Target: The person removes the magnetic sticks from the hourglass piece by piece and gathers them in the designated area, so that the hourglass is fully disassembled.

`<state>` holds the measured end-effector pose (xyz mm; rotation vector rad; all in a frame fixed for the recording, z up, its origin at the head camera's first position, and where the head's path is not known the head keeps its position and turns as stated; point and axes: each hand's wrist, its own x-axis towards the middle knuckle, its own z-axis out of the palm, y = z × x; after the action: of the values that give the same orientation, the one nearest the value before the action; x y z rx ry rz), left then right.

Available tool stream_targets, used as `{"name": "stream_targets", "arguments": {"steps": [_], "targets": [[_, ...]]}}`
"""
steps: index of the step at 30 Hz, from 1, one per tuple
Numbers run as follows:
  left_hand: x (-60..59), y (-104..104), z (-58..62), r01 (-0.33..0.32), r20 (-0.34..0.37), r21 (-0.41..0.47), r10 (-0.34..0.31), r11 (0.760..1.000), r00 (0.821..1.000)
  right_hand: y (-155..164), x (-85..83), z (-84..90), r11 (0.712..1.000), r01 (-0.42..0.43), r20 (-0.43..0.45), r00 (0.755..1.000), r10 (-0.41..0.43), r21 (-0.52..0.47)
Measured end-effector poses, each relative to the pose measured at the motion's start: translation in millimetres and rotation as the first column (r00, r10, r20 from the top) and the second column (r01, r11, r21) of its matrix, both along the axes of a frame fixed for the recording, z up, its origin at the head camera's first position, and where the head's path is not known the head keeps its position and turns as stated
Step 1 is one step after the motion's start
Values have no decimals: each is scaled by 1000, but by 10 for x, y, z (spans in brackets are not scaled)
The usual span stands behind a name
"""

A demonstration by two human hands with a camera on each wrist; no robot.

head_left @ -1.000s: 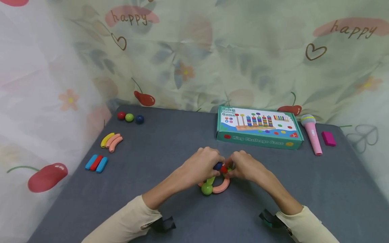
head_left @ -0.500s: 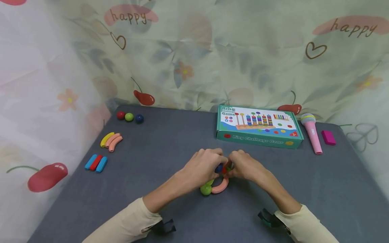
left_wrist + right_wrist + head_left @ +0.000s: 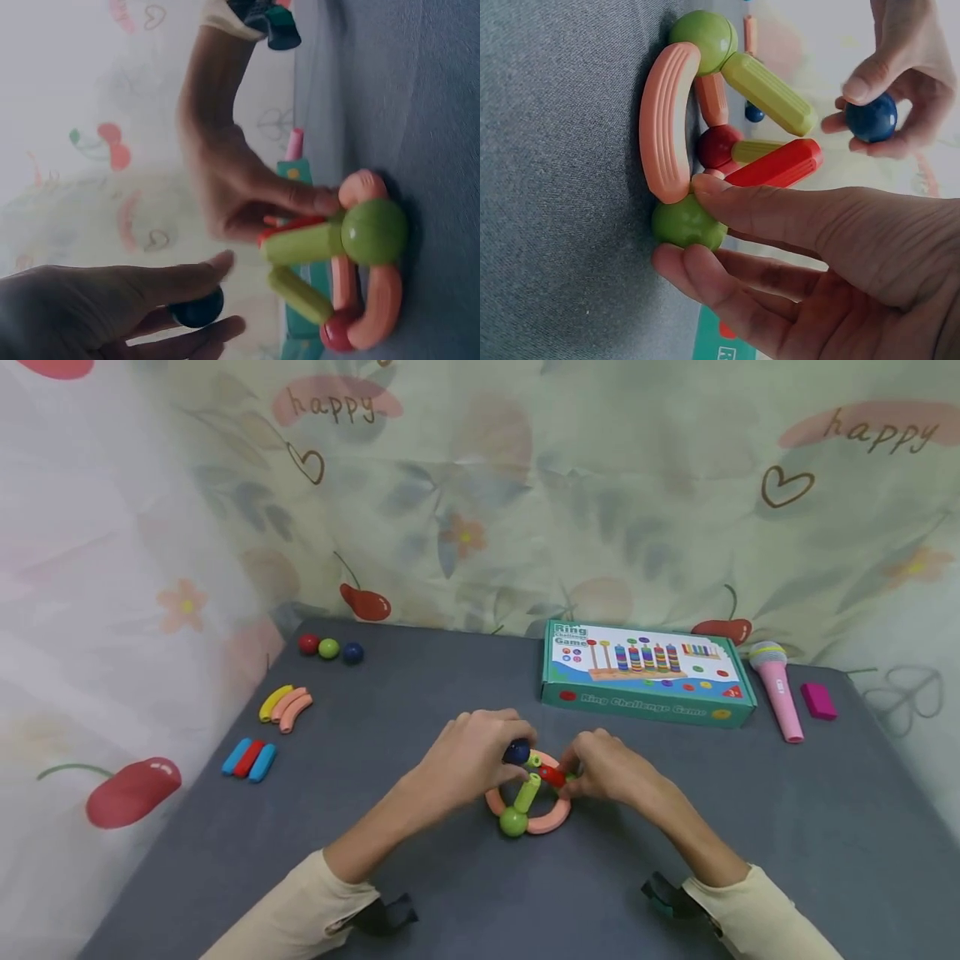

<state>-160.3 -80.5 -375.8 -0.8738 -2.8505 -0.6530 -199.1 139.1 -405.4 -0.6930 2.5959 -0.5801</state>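
My left hand [image 3: 468, 752] pinches a dark blue ball [image 3: 871, 117] between thumb and fingers, apart from the upright rod tips. A ring of salmon curved sticks [image 3: 664, 127] joined by balls lies on the table, with a green ball [image 3: 513, 822] at its front and a red ball [image 3: 718, 147] behind. My right hand [image 3: 607, 767] grips the ring's right-hand green ball [image 3: 686, 223]. From the balls, a red rod [image 3: 780, 165] and two yellow-green rods, the front rod [image 3: 304, 244] and the back rod [image 3: 300, 292], slant inward and upward.
At the table's left lie three loose balls [image 3: 329, 648], curved sticks [image 3: 283, 703] in yellow and salmon, and short blue and red sticks [image 3: 248, 760]. A green game box [image 3: 648, 675], a pink microphone [image 3: 780, 693] and a magenta block [image 3: 818, 701] stand back right.
My left hand has drawn off to the left with the blue ball, opening a gap to the rod tips. The right hand keeps its grip at the ring. The head view has shifted slightly.
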Motion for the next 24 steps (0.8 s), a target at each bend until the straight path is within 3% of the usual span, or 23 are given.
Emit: {"name": "stream_targets", "arguments": {"steps": [4, 9, 14, 19, 24], "targets": [[-56, -163, -20, -92, 3, 19, 92, 996, 996, 15, -1, -4, 1000, 15, 3, 1000, -15, 8], [-220, -485, -5, -151, 26, 37, 150, 988, 988, 25, 17, -9, 1000, 29, 4, 1000, -29, -9], [-585, -899, -21, -217, 13, 85, 217, 972, 976, 50, 43, -22, 999, 38, 5, 999, -38, -9], [-1019, -1389, -160, -297, 21, 79, 296, 952, 955, 45, 39, -23, 999, 37, -4, 999, -37, -12], [-1351, -1825, -389, -261, -59, 79, 266, 962, 962, 21, 37, -15, 999, 49, -9, 999, -49, -14]]}}
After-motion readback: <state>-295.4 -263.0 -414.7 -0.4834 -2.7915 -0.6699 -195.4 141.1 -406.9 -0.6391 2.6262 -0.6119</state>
